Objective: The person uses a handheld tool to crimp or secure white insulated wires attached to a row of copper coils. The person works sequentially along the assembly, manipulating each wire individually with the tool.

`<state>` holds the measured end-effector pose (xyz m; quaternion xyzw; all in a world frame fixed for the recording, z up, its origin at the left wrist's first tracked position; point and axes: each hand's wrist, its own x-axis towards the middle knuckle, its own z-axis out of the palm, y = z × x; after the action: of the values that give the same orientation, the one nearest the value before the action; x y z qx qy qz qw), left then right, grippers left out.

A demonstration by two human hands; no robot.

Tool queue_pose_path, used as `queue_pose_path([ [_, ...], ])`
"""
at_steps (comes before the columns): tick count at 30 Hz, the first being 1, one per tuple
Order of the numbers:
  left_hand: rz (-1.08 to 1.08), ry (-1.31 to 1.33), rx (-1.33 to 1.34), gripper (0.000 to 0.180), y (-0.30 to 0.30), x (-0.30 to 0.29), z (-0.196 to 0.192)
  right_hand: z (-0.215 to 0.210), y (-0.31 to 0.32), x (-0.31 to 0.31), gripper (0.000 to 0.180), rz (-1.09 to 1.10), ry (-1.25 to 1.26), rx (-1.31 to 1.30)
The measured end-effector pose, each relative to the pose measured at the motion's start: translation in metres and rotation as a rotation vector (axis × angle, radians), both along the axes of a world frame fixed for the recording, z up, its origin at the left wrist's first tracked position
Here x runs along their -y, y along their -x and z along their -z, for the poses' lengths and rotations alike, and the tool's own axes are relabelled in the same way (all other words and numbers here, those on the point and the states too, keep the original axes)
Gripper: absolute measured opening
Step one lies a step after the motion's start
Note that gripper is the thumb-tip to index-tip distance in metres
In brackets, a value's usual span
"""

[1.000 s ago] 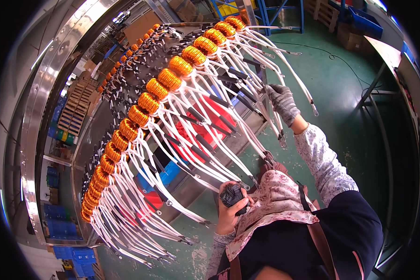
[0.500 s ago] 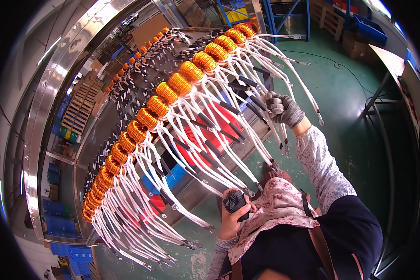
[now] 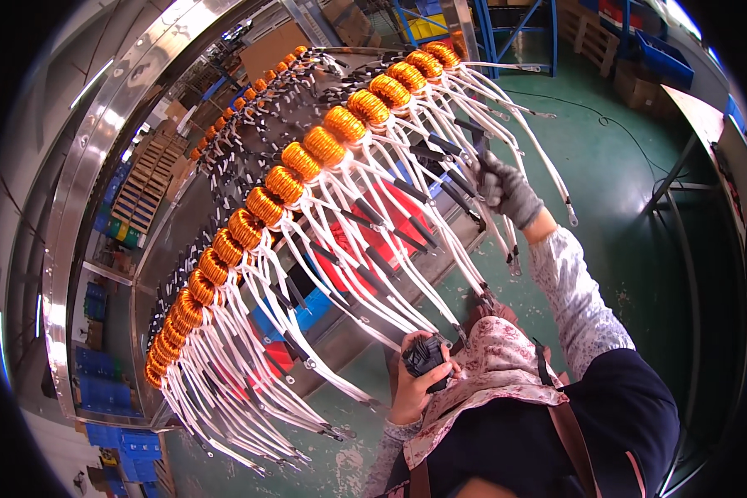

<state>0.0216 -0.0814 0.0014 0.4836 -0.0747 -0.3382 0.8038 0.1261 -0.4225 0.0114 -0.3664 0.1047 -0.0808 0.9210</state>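
A long row of orange copper-wound toroid coils (image 3: 346, 124) runs diagonally across the rack, with white wire leads (image 3: 401, 285) hanging toward me. Many leads carry black sleeves (image 3: 412, 192) and end in metal ring terminals. My right hand (image 3: 513, 192), in a grey glove, is closed around a white lead at the right part of the row; its fingertips partly hide the lead. Low in front of my body, my bare left hand (image 3: 412, 397) is closed on a bundle of short black sleeves (image 3: 424, 355).
Behind the row, a second line of smaller-looking coils (image 3: 239, 104) stands among black-tipped leads. A metal frame (image 3: 100, 145) rises at left. Red and blue bins (image 3: 286, 317) sit beneath the leads. A table (image 3: 695, 112) stands at far right, and a cable (image 3: 603, 121) lies on the green floor.
My right hand has shifted slightly upward along the leads, its fingers now stretching farther up. My left hand keeps the black bundle and has barely moved.
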Motion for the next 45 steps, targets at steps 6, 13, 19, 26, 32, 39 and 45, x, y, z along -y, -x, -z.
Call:
queue_pose_path([
  [6,0.033,0.065,-0.012,0.051,-0.001,-0.008,0.010,0.004,0.010,-0.008,0.034,0.246,0.637,-0.027],
  [13,0.001,0.021,0.010,0.055,-0.001,0.003,-0.005,0.001,-0.002,0.002,0.030,-0.053,-0.166,-0.012],
  [19,-0.033,0.023,-0.035,0.051,0.000,-0.005,-0.007,0.003,-0.001,0.004,0.027,-0.022,-0.197,0.015],
  [26,-0.063,0.078,0.016,0.054,-0.002,-0.008,0.002,-0.009,0.051,-0.045,0.039,0.013,0.100,0.015],
  [32,-0.079,0.039,0.050,0.056,-0.008,-0.009,-0.001,-0.010,0.133,-0.159,0.038,-0.336,0.785,0.094],
  [39,-0.157,-0.110,0.321,0.058,-0.012,-0.013,0.010,0.005,0.136,-0.186,0.024,-0.193,0.808,0.077],
  [45,-0.156,-0.186,0.320,0.056,-0.008,-0.017,0.004,0.014,0.132,-0.190,0.026,-0.393,0.458,0.020],
])
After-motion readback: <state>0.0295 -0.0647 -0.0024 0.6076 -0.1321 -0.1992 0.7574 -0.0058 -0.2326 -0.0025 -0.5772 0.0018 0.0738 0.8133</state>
